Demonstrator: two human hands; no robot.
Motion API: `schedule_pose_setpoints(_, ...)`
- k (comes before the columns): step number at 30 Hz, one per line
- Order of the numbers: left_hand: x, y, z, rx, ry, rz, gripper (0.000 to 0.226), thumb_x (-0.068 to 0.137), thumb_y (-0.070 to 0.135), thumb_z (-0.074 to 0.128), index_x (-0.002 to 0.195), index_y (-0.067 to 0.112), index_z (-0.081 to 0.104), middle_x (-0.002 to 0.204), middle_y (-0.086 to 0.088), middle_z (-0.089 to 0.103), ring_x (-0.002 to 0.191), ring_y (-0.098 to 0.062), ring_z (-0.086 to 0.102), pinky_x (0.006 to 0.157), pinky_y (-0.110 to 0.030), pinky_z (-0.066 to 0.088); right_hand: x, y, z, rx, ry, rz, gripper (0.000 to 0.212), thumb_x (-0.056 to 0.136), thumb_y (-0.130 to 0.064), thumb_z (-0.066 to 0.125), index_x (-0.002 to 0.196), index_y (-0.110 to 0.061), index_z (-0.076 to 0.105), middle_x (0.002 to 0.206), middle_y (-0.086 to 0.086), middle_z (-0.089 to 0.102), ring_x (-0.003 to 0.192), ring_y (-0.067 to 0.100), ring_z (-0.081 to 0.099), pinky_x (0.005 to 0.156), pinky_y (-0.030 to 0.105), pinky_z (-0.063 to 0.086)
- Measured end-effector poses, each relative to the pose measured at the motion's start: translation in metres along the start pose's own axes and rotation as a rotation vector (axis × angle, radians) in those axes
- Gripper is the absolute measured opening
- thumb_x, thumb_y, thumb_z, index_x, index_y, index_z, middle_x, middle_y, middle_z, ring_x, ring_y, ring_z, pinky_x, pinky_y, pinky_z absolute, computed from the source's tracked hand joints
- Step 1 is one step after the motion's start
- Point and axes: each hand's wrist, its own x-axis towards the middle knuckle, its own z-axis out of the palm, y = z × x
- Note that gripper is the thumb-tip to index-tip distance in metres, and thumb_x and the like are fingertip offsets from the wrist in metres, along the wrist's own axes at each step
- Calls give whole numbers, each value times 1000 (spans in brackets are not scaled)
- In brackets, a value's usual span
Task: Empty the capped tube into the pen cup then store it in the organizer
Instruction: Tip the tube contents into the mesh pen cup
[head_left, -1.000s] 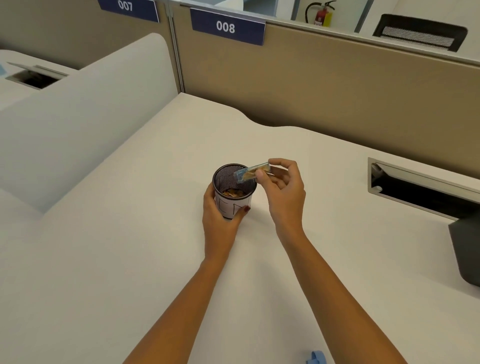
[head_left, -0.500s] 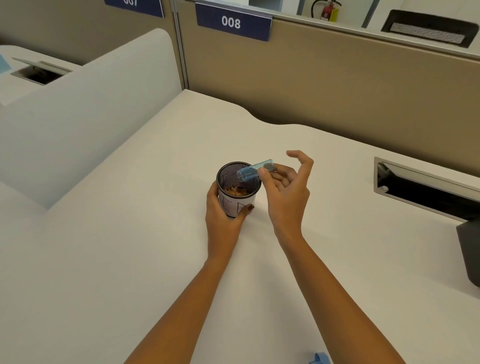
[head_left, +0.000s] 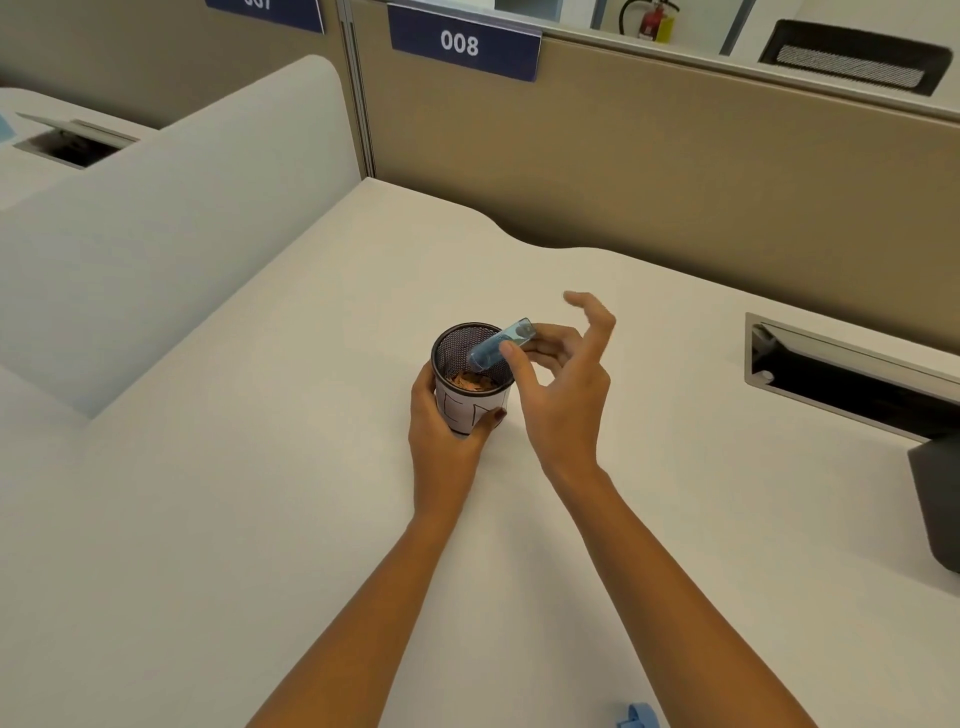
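Observation:
A black mesh pen cup (head_left: 457, 347) with a white paper label stands in the middle of the desk, with small brown pieces lying inside it. My left hand (head_left: 441, 431) wraps around its near side. My right hand (head_left: 558, 395) pinches a clear blue tube (head_left: 500, 344) between thumb and middle fingers. The tube is tilted with its open end down over the cup's mouth. My index finger is lifted away from it. A blue cap (head_left: 636, 717) lies at the desk's near edge.
A tan partition (head_left: 675, 171) with a sign reading 008 runs along the back. A white divider panel (head_left: 156, 234) stands at the left. An open cable tray (head_left: 852, 374) is recessed at the right, and a dark object (head_left: 937, 499) sits at the right edge.
The tube has tipped steeper into the cup's mouth and now looks empty. My right index finger has lifted off it. My left hand has stayed on the cup.

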Motion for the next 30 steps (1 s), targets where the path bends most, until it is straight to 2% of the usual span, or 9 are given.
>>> schedule_pose_setpoints(3,0,0,0,0,0,-2,85,67,19,84,137,24,37,137,4,50,124,-4,46,91,-3,40,1,3,0,-59,-18,-64,39,86,-11,74,115,-22,51,93,-11,66,83,-1,68,78,19,58)
schedule_pose_setpoints(6,0,-1,0,2,-5,0,85,67,20,84,137,23,37,138,4,50,124,-5,46,93,-5,41,1,2,1,-18,16,-27,42,87,-10,73,116,-25,47,94,-16,66,85,-2,68,78,16,57)
schedule_pose_setpoints(9,0,-1,-1,3,-3,-1,85,67,21,85,137,24,37,138,5,50,125,-5,47,96,-10,42,-1,1,2,-13,17,-4,33,86,-10,74,112,-16,54,97,-4,69,87,-1,68,79,21,59)
schedule_pose_setpoints(15,0,-1,-1,-6,-11,-8,84,66,22,84,137,28,38,134,12,51,123,4,45,94,-7,41,-3,-7,-9,357,165,335,50,84,-15,76,119,-29,43,103,0,72,93,10,74,79,17,56)
schedule_pose_setpoints(18,0,-1,-1,-12,-26,-17,86,66,21,83,138,27,36,138,10,50,125,-1,46,100,-16,42,-8,-9,-23,475,203,461,51,85,-15,75,120,-31,42,107,5,71,93,15,75,78,18,55)
schedule_pose_setpoints(20,1,-2,-2,-12,-39,-15,91,64,20,84,140,26,33,141,8,47,128,-5,44,102,-19,41,-14,-10,-31,531,212,518,50,85,-14,75,119,-32,42,109,7,70,94,18,75,84,21,53)
schedule_pose_setpoints(25,-2,1,-5,22,-77,-4,107,62,17,86,146,24,21,151,8,33,138,-5,31,109,-14,30,-35,-17,-62,556,217,595,43,86,-15,74,113,-33,46,111,9,70,93,19,76,106,38,48)
schedule_pose_setpoints(28,-10,4,-8,56,-70,-13,110,63,20,86,148,23,16,154,7,26,141,-6,23,112,-18,21,-51,-22,-85,577,236,624,40,86,-15,74,112,-32,47,114,11,70,94,20,76,107,41,47)
schedule_pose_setpoints(30,-24,8,-12,77,-63,-22,108,66,25,84,148,24,14,155,6,23,142,-9,21,115,-26,20,-64,-26,-103,588,257,625,40,86,-15,74,112,-30,48,115,12,70,95,20,76,107,40,48)
